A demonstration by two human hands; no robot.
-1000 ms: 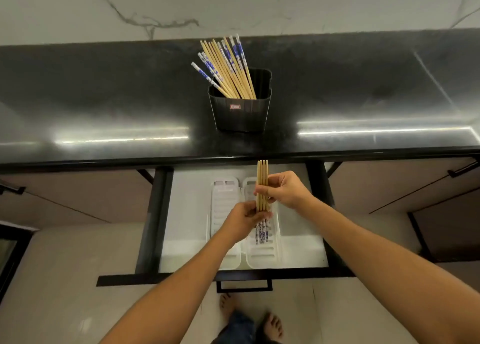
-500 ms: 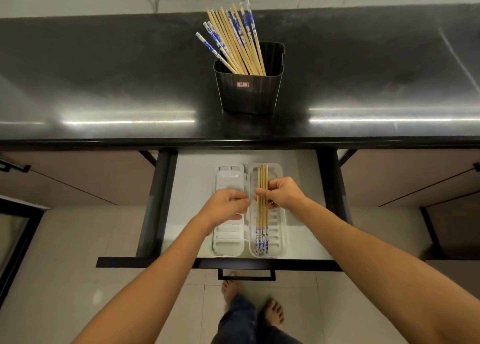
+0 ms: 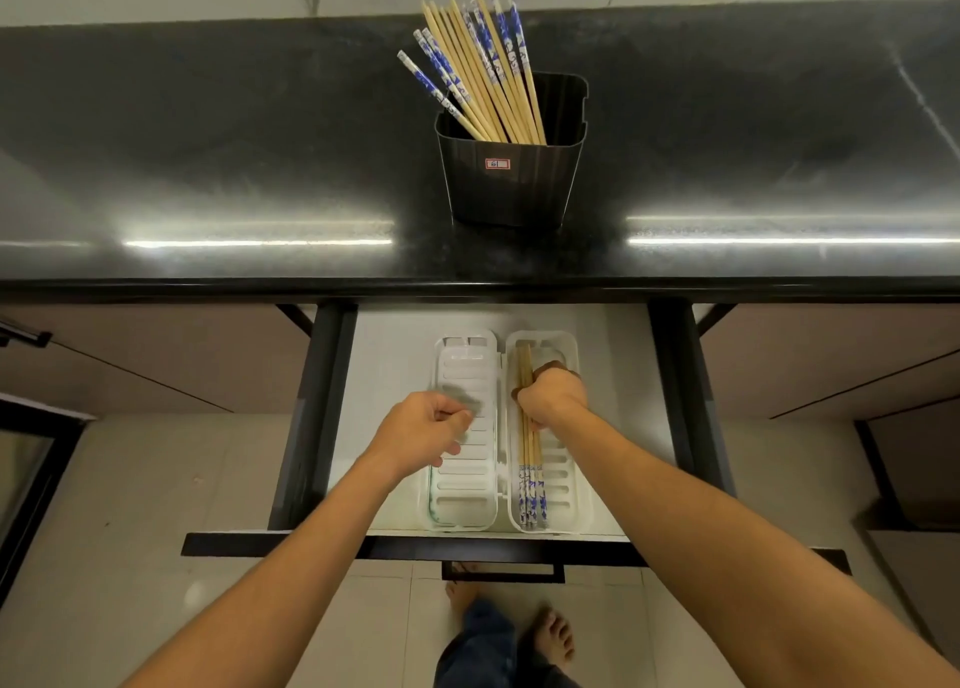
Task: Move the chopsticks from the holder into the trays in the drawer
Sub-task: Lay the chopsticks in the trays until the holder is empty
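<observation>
A black holder (image 3: 511,178) stands on the dark countertop with several wooden chopsticks (image 3: 483,74), some with blue-and-white ends, leaning out to the left. In the open white drawer lie two white slotted trays side by side. The right tray (image 3: 569,479) holds a small bundle of chopsticks (image 3: 531,474) lying lengthwise, blue ends toward me. My right hand (image 3: 553,399) is closed over the middle of that bundle, low in the tray. My left hand (image 3: 426,430) hovers over the left tray (image 3: 462,495), fingers curled loosely, holding nothing.
The black countertop (image 3: 208,167) runs across the view with a marble wall behind. Dark drawer rails (image 3: 311,412) flank the drawer, and its black front with a handle (image 3: 501,570) is nearest me. Cabinet fronts sit on both sides. My bare feet stand on the tiled floor below.
My right hand has lowered the bundle down into the right tray. My left hand has let go of the chopsticks and drifted left over the other tray.
</observation>
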